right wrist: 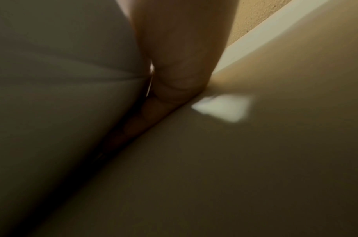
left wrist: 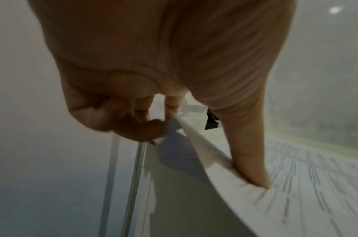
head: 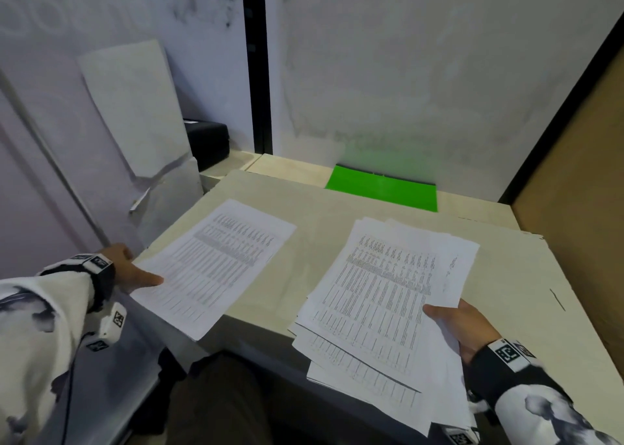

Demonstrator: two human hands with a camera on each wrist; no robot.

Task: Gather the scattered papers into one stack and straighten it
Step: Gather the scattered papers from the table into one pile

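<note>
A single printed sheet [head: 216, 262] lies at the table's left, its near corner hanging past the front edge. My left hand [head: 135, 272] pinches its left edge, thumb on top and fingers underneath; the left wrist view shows the sheet [left wrist: 295, 184] bent up at the thumb. To the right, an uneven pile of printed papers [head: 381, 296] juts over the table's front edge. My right hand [head: 452, 323] grips the pile's near right side, thumb on top. The right wrist view is dark and blurred, showing only the hand [right wrist: 174, 80] against the paper's underside.
The beige table [head: 506, 292] runs to a brown board [head: 574, 174] at the right. A green folder [head: 381, 189] lies at the back by the wall. A black case [head: 207, 144] and leaning white panels [head: 135, 113] stand at the back left.
</note>
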